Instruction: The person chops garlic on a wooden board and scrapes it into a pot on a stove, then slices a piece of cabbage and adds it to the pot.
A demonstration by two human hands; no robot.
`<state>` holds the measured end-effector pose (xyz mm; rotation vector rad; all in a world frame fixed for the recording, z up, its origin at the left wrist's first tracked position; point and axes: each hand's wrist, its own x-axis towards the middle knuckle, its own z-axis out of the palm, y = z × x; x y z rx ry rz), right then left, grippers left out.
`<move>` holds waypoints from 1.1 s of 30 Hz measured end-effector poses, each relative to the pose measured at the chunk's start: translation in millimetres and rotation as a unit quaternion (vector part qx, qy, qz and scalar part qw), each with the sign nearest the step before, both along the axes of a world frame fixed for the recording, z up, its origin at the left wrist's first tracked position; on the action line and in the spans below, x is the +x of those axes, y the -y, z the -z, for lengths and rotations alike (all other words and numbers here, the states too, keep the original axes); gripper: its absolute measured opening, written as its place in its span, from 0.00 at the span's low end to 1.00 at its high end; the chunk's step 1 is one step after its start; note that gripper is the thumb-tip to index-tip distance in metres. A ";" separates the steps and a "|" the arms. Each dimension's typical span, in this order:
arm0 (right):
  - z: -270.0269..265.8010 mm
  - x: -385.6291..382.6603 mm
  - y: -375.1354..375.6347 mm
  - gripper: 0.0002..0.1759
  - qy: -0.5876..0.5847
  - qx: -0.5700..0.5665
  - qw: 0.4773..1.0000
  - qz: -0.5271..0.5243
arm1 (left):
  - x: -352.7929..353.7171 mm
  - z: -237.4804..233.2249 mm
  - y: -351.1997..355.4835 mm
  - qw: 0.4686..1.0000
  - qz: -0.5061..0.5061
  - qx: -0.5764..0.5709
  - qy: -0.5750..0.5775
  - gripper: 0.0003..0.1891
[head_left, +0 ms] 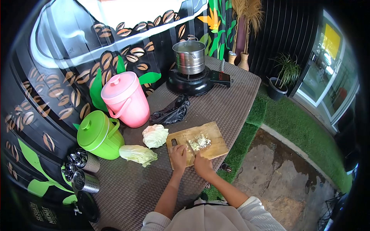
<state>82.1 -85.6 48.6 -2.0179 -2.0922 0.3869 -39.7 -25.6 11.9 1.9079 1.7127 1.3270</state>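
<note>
A wooden cutting board lies on the brown table with a small heap of chopped cabbage in its middle. My right hand grips a knife whose blade points at the heap. My left hand rests on the board's near left corner, fingers curled down; whether it holds anything I cannot tell. A cabbage chunk and a loose cabbage leaf lie just left of the board.
A pink lidded bucket and a green lidded bucket stand at the left. A steel pot sits on a black stove at the far end. A black plastic bag and steel utensil holders are nearby.
</note>
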 end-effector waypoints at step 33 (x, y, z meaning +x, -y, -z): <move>9.7 26.5 -32.3 0.18 -0.179 -0.034 0.983 0.035 | 4.7 -12.5 -16.5 0.990 0.049 -0.094 0.089 0.09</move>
